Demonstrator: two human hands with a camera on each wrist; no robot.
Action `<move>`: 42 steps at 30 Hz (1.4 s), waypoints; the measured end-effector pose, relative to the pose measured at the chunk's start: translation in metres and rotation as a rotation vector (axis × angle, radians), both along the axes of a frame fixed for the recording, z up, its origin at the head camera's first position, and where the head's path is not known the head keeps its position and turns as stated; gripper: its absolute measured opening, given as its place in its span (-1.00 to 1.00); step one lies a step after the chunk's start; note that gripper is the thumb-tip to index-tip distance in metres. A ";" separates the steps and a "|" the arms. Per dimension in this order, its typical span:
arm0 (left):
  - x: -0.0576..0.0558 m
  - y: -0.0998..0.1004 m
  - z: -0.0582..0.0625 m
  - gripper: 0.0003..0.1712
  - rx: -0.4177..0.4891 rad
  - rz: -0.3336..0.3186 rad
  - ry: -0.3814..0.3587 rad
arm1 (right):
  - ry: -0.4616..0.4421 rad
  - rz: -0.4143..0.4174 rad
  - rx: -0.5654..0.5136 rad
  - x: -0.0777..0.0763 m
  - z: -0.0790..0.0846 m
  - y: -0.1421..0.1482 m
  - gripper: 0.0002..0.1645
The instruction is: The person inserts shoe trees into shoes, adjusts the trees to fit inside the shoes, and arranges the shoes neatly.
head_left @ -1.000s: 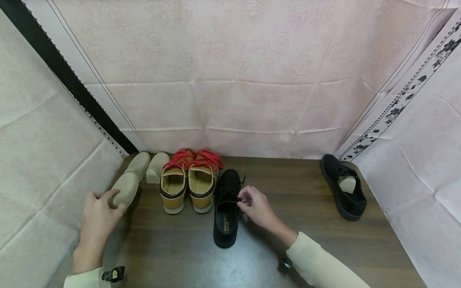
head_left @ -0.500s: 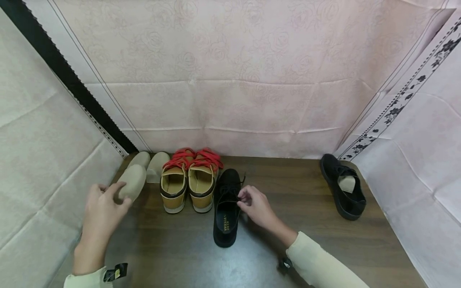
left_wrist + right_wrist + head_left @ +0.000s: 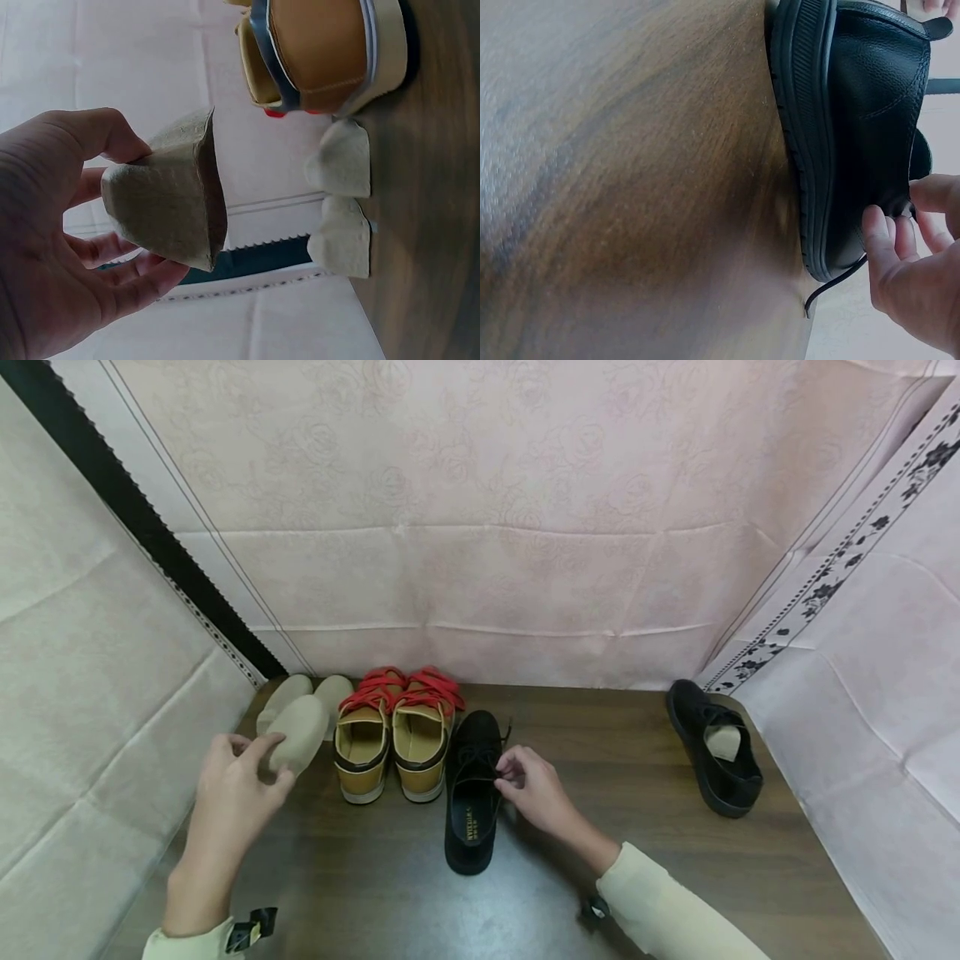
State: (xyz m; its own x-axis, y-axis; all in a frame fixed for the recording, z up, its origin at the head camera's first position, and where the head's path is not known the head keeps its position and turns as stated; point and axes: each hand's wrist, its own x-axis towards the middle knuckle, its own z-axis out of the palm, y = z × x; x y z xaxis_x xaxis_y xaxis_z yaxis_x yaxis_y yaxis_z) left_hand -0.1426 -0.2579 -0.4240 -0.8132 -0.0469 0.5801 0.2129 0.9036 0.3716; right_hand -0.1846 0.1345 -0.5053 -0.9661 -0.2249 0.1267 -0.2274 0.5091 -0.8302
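Note:
Between thumb and fingers my left hand (image 3: 236, 793) holds a beige moulded-pulp shoe insert (image 3: 300, 731), raised off the floor; the left wrist view shows its hollow, cup-like form. Two similar inserts (image 3: 343, 159) stand side by side on the floor beyond it. My right hand (image 3: 536, 789) pinches the side of a black leather shoe (image 3: 468, 835) near its laces. This shoe lies flat, its toe toward the wall and nothing inside. A loose lace end (image 3: 832, 283) trails beyond the fingers in the right wrist view.
Tan shoes (image 3: 360, 781) with red laces stand between the inserts and the black shoe. At the far right, another black shoe (image 3: 686, 722) has a pale insert (image 3: 722, 743) inside. Cloth-covered walls (image 3: 480, 585) bound the brown wood floor (image 3: 600, 735).
My left hand has carried the insert rightward and slightly up, toward the inserts on the floor. The right hand and the black shoe have stayed in place.

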 end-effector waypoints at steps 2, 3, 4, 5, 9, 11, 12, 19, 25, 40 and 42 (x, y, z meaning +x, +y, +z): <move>0.000 0.003 0.002 -0.57 0.008 -0.011 0.005 | 0.003 0.003 -0.004 0.000 0.000 0.000 -0.74; 0.000 0.005 0.003 -0.57 0.009 -0.016 0.006 | 0.005 0.004 -0.004 0.000 0.000 0.000 -0.74; 0.000 0.006 0.004 -0.56 0.013 -0.021 0.004 | 0.007 0.004 -0.003 0.001 0.000 0.000 -0.74; 0.001 0.008 0.005 -0.56 0.014 -0.023 -0.003 | 0.010 0.004 -0.003 0.001 0.000 0.000 -0.74; 0.001 0.014 0.008 -0.55 0.013 -0.044 -0.006 | 0.023 0.007 -0.002 0.001 0.001 -0.001 -0.74; 0.002 0.017 0.009 -0.56 0.012 -0.058 0.006 | 0.028 0.008 -0.002 0.001 0.002 0.000 -0.74; 0.002 0.019 0.010 -0.57 0.011 -0.069 0.019 | 0.028 0.009 0.000 0.002 0.003 0.000 -0.75; 0.004 0.034 0.015 -0.58 0.005 -0.125 0.036 | 0.015 0.013 0.013 0.002 0.004 0.002 -0.74; 0.005 0.046 0.020 -0.59 -0.003 -0.163 0.039 | 0.010 0.018 0.033 -0.001 0.002 0.002 -0.75; 0.008 0.070 0.024 -0.54 -0.033 -0.242 -0.046 | 0.001 0.009 -0.003 -0.001 0.001 0.001 -0.75; 0.009 0.074 0.025 -0.53 -0.038 -0.255 -0.055 | 0.002 0.004 0.000 -0.001 0.000 0.001 -0.74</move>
